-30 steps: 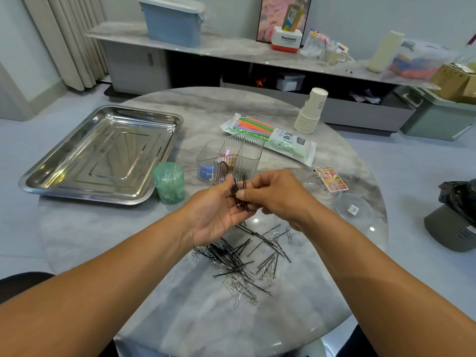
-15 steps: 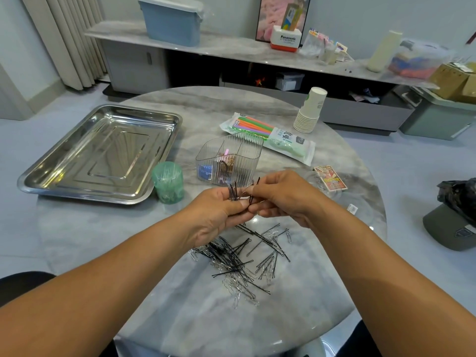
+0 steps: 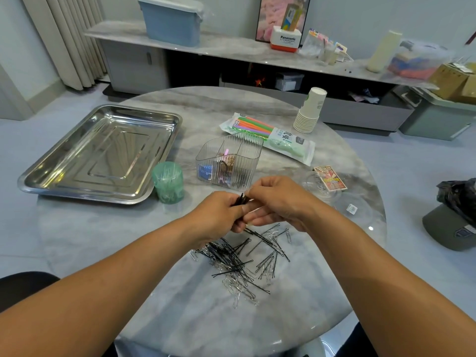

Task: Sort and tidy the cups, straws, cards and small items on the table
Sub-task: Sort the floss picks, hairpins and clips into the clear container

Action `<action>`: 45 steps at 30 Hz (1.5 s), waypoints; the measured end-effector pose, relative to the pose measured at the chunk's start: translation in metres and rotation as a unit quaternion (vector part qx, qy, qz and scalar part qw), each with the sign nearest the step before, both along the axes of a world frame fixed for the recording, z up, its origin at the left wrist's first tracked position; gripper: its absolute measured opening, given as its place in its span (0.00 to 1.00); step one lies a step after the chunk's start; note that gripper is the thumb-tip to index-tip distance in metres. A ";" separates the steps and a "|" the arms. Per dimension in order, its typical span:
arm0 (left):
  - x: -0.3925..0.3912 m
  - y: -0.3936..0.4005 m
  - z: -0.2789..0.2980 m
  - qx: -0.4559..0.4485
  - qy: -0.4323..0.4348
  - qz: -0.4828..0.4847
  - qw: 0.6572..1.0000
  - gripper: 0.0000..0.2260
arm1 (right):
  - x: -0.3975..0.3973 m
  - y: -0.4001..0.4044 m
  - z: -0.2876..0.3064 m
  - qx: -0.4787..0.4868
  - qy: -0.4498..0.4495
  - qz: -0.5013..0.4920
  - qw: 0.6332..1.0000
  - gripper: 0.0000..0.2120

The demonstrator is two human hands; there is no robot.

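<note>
While the left hand grips a small bundle of black hairpins at mid-frame and the right hand pinches their tips to square them, the grip looks thin. If the fingers slacken, I judge pins could slip back into the mixed pile of hairpins and paper clips just below, undoing the sorting. The clear divided organizer stands just above the hands; a careless reach could knock it, or drop pins into the wrong compartment.
</note>
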State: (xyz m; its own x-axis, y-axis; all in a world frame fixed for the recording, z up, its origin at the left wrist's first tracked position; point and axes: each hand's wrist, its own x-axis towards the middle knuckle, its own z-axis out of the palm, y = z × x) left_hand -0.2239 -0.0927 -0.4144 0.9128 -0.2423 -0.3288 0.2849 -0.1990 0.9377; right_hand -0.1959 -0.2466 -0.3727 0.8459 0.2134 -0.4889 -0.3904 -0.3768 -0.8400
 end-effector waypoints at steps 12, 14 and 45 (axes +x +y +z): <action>0.000 0.005 0.010 -0.037 0.091 -0.036 0.995 0.08 | 0.012 -0.009 -0.004 0.029 0.005 -0.010 1.000 0.07; 0.001 0.005 0.011 -0.060 0.100 -0.040 0.992 0.08 | 0.011 -0.007 -0.005 0.041 -0.007 0.001 0.999 0.05; 0.147 -0.053 0.110 0.262 0.092 -0.014 0.961 0.10 | 0.029 -0.042 0.043 -0.237 -0.180 -0.012 0.954 0.14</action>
